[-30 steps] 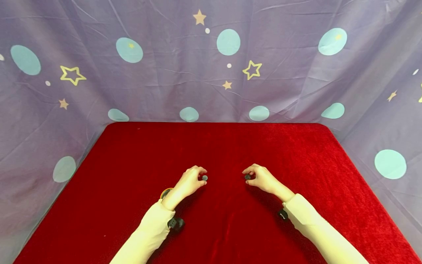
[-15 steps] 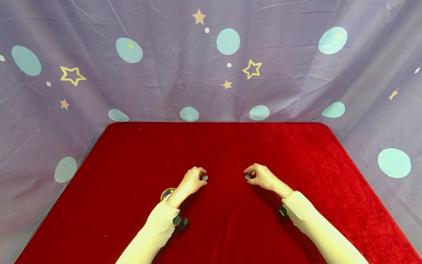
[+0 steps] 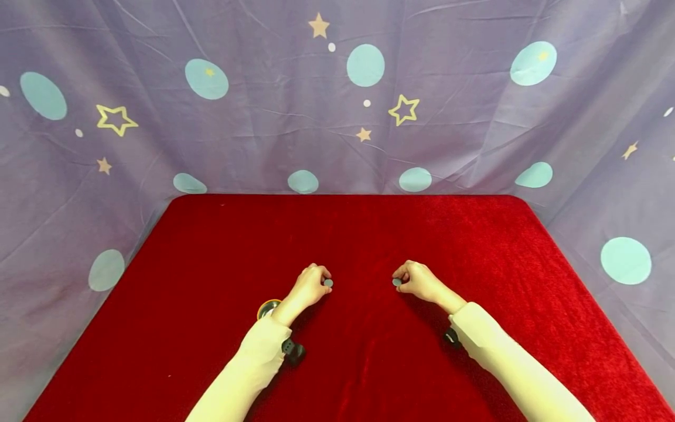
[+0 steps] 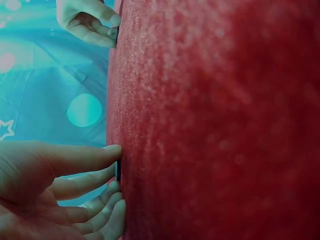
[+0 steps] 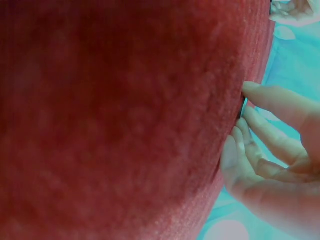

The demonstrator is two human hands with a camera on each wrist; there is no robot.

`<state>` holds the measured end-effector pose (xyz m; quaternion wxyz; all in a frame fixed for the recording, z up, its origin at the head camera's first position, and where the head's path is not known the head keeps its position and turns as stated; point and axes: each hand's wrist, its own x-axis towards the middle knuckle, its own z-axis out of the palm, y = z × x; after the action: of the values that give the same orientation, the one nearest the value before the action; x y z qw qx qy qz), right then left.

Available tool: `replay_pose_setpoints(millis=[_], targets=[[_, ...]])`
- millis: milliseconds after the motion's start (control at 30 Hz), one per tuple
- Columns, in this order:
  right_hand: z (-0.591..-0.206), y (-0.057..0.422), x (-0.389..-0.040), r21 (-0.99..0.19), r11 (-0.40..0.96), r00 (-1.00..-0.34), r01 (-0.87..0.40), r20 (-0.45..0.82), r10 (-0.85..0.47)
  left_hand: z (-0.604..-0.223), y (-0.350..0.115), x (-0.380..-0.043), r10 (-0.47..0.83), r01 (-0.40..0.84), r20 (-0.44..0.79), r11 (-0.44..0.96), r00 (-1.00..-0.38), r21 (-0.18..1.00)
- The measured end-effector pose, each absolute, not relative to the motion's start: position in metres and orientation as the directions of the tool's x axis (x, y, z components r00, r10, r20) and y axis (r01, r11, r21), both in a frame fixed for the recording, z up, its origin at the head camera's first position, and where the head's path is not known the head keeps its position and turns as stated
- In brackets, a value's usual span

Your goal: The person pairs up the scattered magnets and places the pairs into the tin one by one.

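Observation:
Near the middle of the red cloth lie two small grey discs, thin when seen edge-on in the wrist views. My left hand (image 3: 309, 285) pinches the left disc (image 3: 328, 283) at its rim between thumb and fingertips. In the left wrist view this disc (image 4: 118, 170) rests on the cloth below the thumb tip. On the other side, my right hand (image 3: 422, 281) has thumb and fingers closed about the right disc (image 3: 396, 282). The right wrist view shows that disc (image 5: 243, 107) between thumb and fingertips, low against the cloth. A gap of bare cloth separates the hands.
A round thing with a yellow rim (image 3: 268, 306) sits by the left wrist, partly covered by it. The red cloth (image 3: 358, 234) spans the table. A purple curtain (image 3: 263, 117) with stars and dots hangs behind and at both sides.
Both hands have drawn their thumbs and fingers in on the discs. The left forearm has shifted slightly right, uncovering more of the yellow-rimmed thing. The discs stay about where they were.

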<state>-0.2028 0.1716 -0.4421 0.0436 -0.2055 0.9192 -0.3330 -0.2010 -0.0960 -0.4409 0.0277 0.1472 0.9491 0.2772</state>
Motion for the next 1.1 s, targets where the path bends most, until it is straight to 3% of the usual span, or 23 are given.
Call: replay_pose_setpoints(millis=[167,267,400,533,1100], targets=[[-0.442,0.171,-0.204,-0.637,0.697,-0.918,-0.329,0.044,-0.393,-0.51,-0.111,-0.236,0.371,0.399,0.159,0.774,-0.915,0.492],[-0.441,0.17,-0.205,-0.622,0.701,-0.913,-0.348,0.054,-0.405,-0.518,-0.11,-0.243,0.364,0.367,0.11,0.775,-0.925,0.514],[-0.439,0.17,-0.205,-0.611,0.701,-0.906,-0.367,0.063,-0.42,-0.459,-0.094,-0.213,0.31,0.258,-0.008,0.806,-0.951,0.532],[-0.439,0.169,-0.205,-0.616,0.694,-0.902,-0.373,0.064,-0.428,-0.433,-0.087,-0.197,0.313,0.269,-0.007,0.829,-0.95,0.491],[-0.436,0.154,-0.204,-0.623,0.668,-0.876,-0.408,0.061,-0.478,-0.431,-0.072,-0.196,0.407,0.343,-0.023,0.797,-0.913,0.498]])
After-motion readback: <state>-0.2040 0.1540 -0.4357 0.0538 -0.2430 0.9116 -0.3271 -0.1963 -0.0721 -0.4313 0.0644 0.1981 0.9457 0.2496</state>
